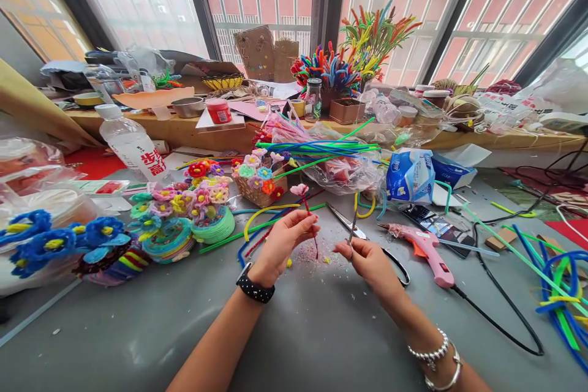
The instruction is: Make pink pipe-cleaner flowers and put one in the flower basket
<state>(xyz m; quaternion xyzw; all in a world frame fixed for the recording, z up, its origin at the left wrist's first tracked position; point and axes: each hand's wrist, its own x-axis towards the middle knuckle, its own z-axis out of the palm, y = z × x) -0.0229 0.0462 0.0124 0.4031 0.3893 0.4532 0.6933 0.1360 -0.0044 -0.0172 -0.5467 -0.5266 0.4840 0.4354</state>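
My left hand (287, 236) pinches the dark red fuzzy stem of a pipe-cleaner flower (300, 190), which stands upright with its pale pink head on top. My right hand (370, 260) is closed around a slim metal tool (353, 228) pointing up; whether it is tweezers or small scissors I cannot tell. Behind that hand, large scissors (345, 220) with a black handle lie on the grey table (316, 331). Red and pale fuzz clippings (315, 251) are scattered beneath and between the two hands.
Pots of pipe-cleaner flowers (214, 225) line the left, near a water bottle (133, 144). A pink glue gun (425, 248) with a black cord lies right, beside a phone (438, 226) and tissue pack (410, 176). Loose pipe cleaners (563, 294) heap at far right.
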